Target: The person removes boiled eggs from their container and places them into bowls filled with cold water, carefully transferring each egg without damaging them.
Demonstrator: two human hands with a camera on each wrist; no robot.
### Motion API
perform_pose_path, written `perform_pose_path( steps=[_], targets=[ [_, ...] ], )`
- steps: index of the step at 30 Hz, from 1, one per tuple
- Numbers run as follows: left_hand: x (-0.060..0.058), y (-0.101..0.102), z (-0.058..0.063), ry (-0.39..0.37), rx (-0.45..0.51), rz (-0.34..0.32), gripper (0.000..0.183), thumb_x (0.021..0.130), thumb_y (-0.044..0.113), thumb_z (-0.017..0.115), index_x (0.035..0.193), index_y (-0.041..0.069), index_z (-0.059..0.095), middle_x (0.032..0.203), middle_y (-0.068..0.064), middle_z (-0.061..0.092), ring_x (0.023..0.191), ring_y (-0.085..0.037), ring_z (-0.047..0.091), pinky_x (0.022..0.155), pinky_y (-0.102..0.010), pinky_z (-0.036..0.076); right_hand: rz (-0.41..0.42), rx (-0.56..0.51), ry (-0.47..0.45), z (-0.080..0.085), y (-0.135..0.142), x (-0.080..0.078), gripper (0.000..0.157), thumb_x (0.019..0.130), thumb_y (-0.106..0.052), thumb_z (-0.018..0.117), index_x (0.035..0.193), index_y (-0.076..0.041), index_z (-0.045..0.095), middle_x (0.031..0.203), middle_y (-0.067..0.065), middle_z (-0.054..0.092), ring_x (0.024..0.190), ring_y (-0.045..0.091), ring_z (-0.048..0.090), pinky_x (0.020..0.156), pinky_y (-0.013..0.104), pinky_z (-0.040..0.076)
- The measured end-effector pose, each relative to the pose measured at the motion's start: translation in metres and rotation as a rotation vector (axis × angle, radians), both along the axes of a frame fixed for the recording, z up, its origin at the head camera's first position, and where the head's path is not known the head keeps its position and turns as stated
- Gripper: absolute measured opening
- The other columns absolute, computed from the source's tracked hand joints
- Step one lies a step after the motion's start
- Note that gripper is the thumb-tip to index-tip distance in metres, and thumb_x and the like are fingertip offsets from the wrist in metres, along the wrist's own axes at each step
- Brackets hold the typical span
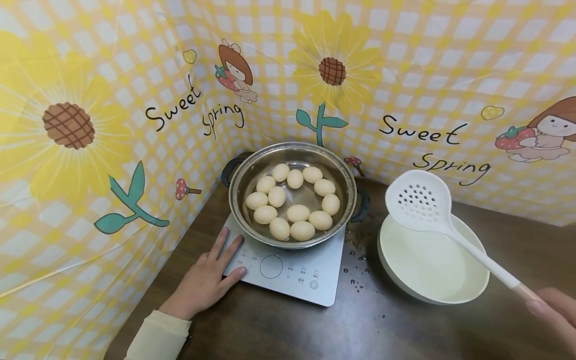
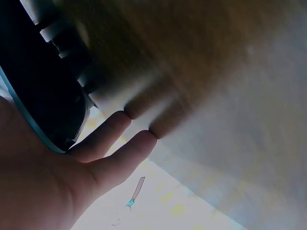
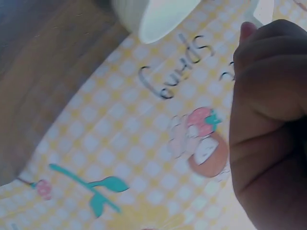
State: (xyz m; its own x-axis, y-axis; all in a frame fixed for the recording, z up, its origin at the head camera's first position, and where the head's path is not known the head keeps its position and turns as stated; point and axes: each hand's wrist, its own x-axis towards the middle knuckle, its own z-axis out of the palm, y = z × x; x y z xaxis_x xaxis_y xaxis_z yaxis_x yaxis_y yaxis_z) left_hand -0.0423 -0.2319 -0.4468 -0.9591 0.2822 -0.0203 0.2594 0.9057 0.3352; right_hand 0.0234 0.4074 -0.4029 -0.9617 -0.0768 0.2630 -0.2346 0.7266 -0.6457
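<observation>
Two hands, two postures. Right hand (image 1: 558, 320), entering at the right edge of the head view: thumb and fingers clamped on the handle of a white slotted ladle (image 1: 452, 231), near its tan end. In the right wrist view the same hand looks curled, though its grip there is cut off by the frame.

Left hand (image 1: 207, 282): holding nothing, fingers straight and spread, laid on the near-left edge of the induction cooker (image 1: 326, 275). The left wrist view agrees, fingers well apart.

Ladle's long axis runs from the right hand away and to the left, perforated head foremost. Head shows over the far-left rim of the white bowl (image 1: 429, 265); whether it touches, cannot tell.

Farther left, past a strip of table (image 1: 288, 325) with scattered water drops (image 1: 353, 253), the steel pot (image 1: 292, 244) sits on the cooker. Thirteen pale eggs (image 1: 298, 213) lie in it, mostly in a ring, a bare patch of pot bottom between them.

Key relation: eggs lie left of the ladle head, beyond the pot's right side. Left hand is nearer the pot, but only the right carries a tool.
</observation>
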Motion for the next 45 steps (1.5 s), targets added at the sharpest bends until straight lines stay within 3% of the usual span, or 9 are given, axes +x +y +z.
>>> perform_pose_path(
  steps=[9, 16, 26, 34, 45],
  targets=[
    [0.001, -0.002, 0.001, 0.003, -0.007, 0.002, 0.071, 0.103, 0.051, 0.053, 0.162, 0.019, 0.03, 0.167, -0.017, 0.01, 0.113, -0.054, 0.055, 0.081, -0.064, 0.048, 0.126, 0.038, -0.029, 0.035, -0.036, -0.013, 0.042, 0.096, 0.012, 0.056, 0.091, -0.029, 0.063, 0.067, -0.013, 0.052, 0.057, 0.005, 0.048, 0.051, 0.023, 0.032],
    [0.001, -0.003, 0.001, 0.003, -0.008, 0.01, 0.071, 0.103, 0.052, 0.053, 0.162, 0.02, 0.029, 0.168, -0.016, 0.01, 0.115, -0.054, 0.054, 0.082, -0.065, 0.047, 0.088, 0.193, -0.134, 0.055, -0.064, -0.018, 0.028, 0.102, -0.007, 0.058, 0.095, -0.034, 0.061, 0.066, -0.017, 0.041, 0.058, 0.001, 0.038, 0.05, 0.026, 0.025],
    [0.002, -0.003, -0.001, 0.013, 0.002, 0.007, 0.071, 0.103, 0.051, 0.053, 0.162, 0.021, 0.029, 0.168, -0.016, 0.01, 0.113, -0.052, 0.055, 0.081, -0.064, 0.048, 0.158, 0.331, -0.23, 0.076, -0.103, -0.036, 0.013, 0.105, -0.022, 0.059, 0.098, -0.034, 0.058, 0.068, -0.017, 0.042, 0.059, 0.001, 0.036, 0.055, 0.027, 0.028],
    [0.003, -0.002, 0.001, 0.014, 0.01, 0.008, 0.071, 0.102, 0.051, 0.054, 0.161, 0.019, 0.031, 0.167, -0.017, 0.011, 0.113, -0.053, 0.055, 0.081, -0.064, 0.048, 0.21, 0.379, -0.152, 0.082, -0.139, -0.049, 0.021, 0.104, -0.027, 0.06, 0.089, -0.033, 0.047, 0.062, -0.018, 0.026, 0.051, 0.0, 0.022, 0.048, 0.024, 0.024],
    [0.004, -0.002, 0.0, 0.026, 0.027, 0.007, 0.07, 0.102, 0.051, 0.055, 0.161, 0.019, 0.032, 0.167, -0.017, 0.012, 0.111, -0.052, 0.055, 0.08, -0.063, 0.048, 0.16, 0.511, 0.049, 0.082, -0.165, -0.058, 0.028, 0.1, -0.033, 0.067, 0.084, -0.029, 0.044, 0.055, -0.016, 0.022, 0.047, 0.004, 0.024, 0.043, 0.029, 0.023]
  ],
)
